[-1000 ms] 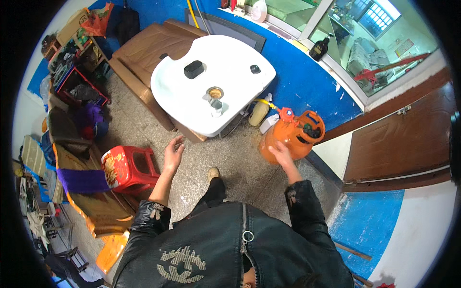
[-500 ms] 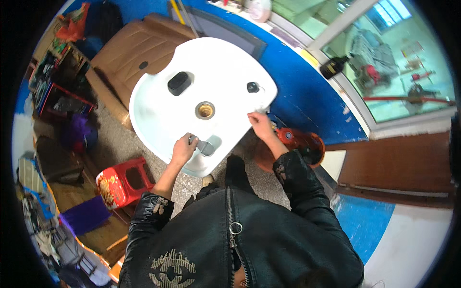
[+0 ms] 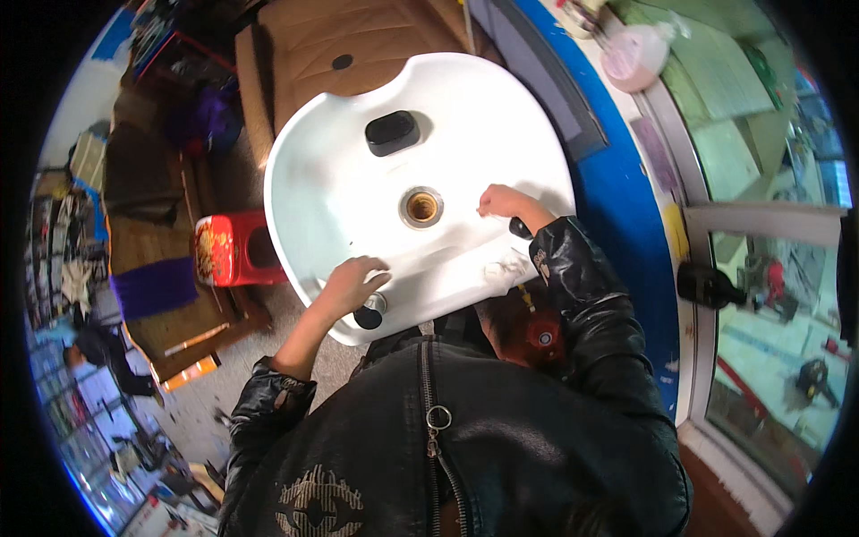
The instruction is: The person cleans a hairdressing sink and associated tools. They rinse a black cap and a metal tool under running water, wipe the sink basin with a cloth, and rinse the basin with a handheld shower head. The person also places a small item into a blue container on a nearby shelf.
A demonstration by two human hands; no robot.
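A white shampoo basin (image 3: 528,116) with a neck notch fills the middle of the view. Its brass-coloured drain (image 3: 421,208) lies between my hands, and a black oval pad (image 3: 392,132) sits farther back. My left hand (image 3: 351,286) is just above a chrome and black tap (image 3: 370,311) at the near left corner, fingers apart. Whether they touch the tap I cannot tell. Over the right side of the bowl, my right hand (image 3: 508,203) has its fingers curled together, and anything in them is hidden. A black knob (image 3: 520,229) shows partly beneath that wrist.
Behind the basin is a brown padded chair (image 3: 376,36). A red stool (image 3: 234,249) stands left, near a wooden bench with purple cloth (image 3: 154,288). A red container (image 3: 532,338) sits below the right rim. Bottles, including a dark one (image 3: 710,285), line the windowsill.
My view has turned, shifting the basin. My left hand has come off the metal tap lever and its fingers have opened. My right hand has moved from the basin's right edge over the bowl.
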